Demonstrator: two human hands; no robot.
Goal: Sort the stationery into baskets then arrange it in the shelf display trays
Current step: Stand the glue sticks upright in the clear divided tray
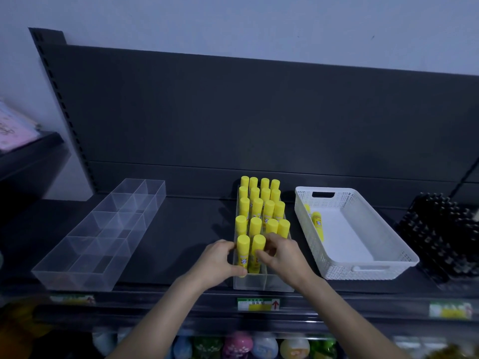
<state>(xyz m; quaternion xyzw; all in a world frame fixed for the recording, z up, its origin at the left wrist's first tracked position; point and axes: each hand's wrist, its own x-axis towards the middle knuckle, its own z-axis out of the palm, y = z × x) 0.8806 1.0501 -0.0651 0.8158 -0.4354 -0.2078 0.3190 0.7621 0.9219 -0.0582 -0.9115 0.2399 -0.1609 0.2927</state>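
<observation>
Arranging step: my left hand grips the front-left glue stick and my right hand curls round the front-right glue stick, both upright in the clear display tray on the shelf. Next I'd seat these two, then reach right to the white basket for what look like two leftover sticks. Stick labels and the green-yellow shelf tag with its red arrow are too blurred to read.

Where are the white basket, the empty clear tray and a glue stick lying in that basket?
white basket (334, 271), head view, front wall
empty clear tray (77, 281), head view, front wall
glue stick (317, 222), head view, its middle
</observation>
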